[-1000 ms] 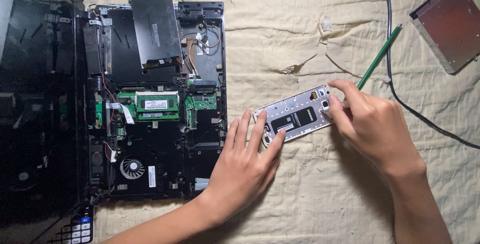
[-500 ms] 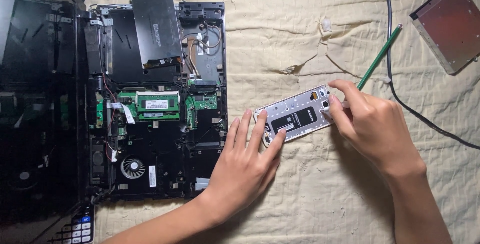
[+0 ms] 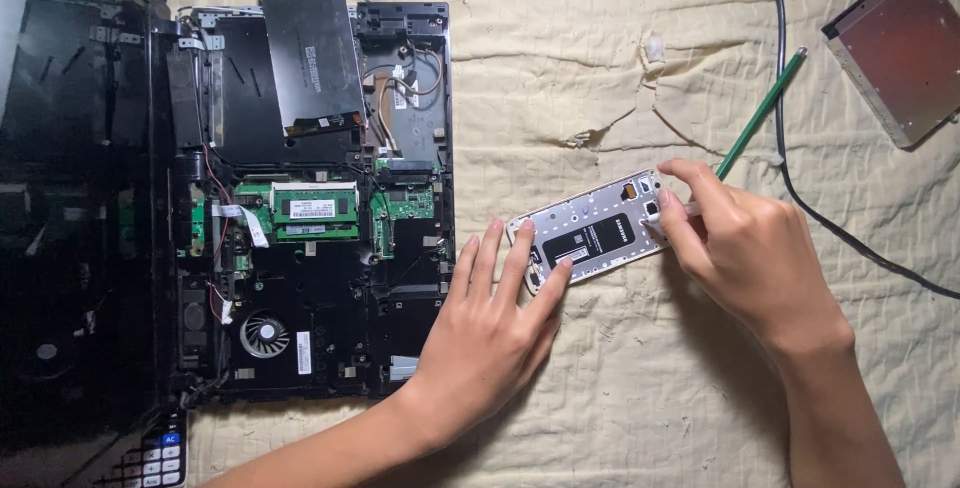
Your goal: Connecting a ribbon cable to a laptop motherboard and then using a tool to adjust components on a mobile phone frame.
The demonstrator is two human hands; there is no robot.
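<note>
A small phone body (image 3: 592,229) with its back off lies tilted on a cream cloth, showing a silver frame and a black middle. My left hand (image 3: 490,333) rests flat beside it, with the fingertips pressing on its lower left end. My right hand (image 3: 750,248) grips a green-handled screwdriver (image 3: 762,112) like a pen. The handle slants up to the right and its tip sits at the phone's upper right corner, hidden by my fingers.
An opened laptop base (image 3: 310,198) with green boards, a fan and a loose black panel lies at left, beside a dark lid (image 3: 70,208). A flat drive (image 3: 895,48) sits at top right. A black cable (image 3: 800,198) runs down the right side. A calculator corner (image 3: 150,458) shows at bottom left.
</note>
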